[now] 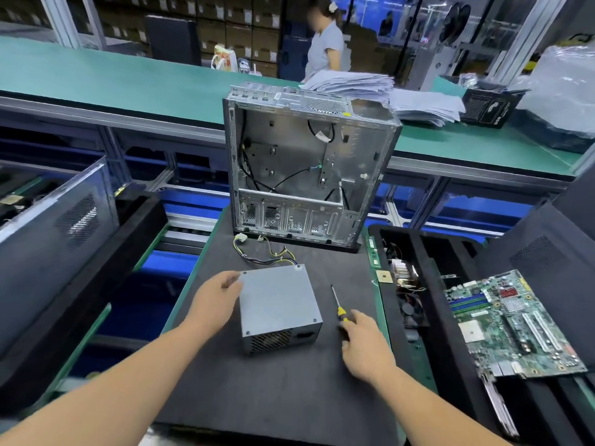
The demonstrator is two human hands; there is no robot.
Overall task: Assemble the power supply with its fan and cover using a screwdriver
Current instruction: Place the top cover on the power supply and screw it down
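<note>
Power supply (279,304) between both hands (216,300)

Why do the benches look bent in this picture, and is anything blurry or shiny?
Head view: the wide-angle lens bows straight lines, so the green bench curves; the power supply, screwdriver, left hand and right hand are sharp; the background person's face is blurred; light is even, with soft shadows; glare shows on the plastic bag and the metal computer case.
</note>
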